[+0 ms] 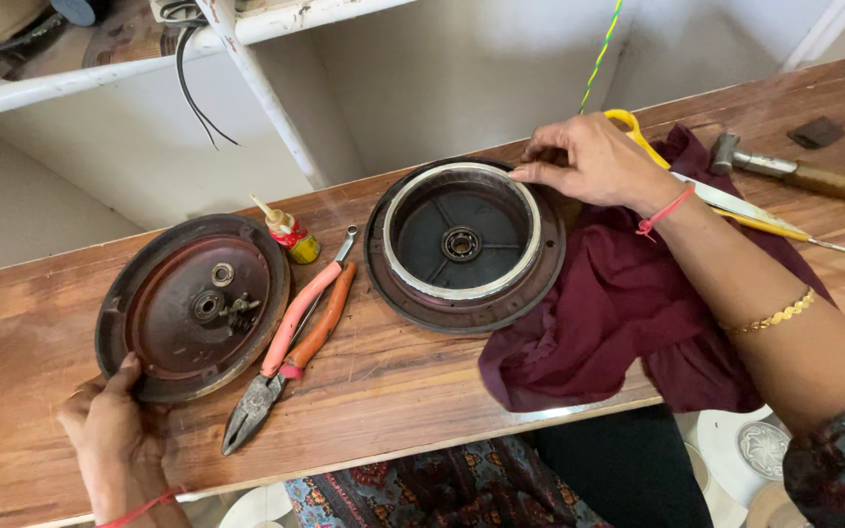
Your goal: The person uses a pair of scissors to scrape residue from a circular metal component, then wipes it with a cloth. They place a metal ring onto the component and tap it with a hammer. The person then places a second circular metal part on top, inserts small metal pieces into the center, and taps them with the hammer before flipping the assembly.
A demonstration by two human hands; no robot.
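A dark round motor housing (464, 244) with a pale ring inside its rim and a bearing at its centre lies on the wooden bench (393, 381). My right hand (594, 161) rests on its far right rim, fingertips pinching the pale ring. A rusty round cover plate (193, 305) lies to the left. My left hand (114, 430) grips its near edge, thumb on top. Between the two discs lie pliers (290, 342) with orange-pink handles.
A small yellow and red oil bottle (290, 235) stands behind the pliers. A maroon cloth (628, 303) lies under my right forearm. Yellow-handled scissors (716, 196) and a wooden-handled hammer (804, 176) lie at the right. A white shelf frame (266, 93) stands behind.
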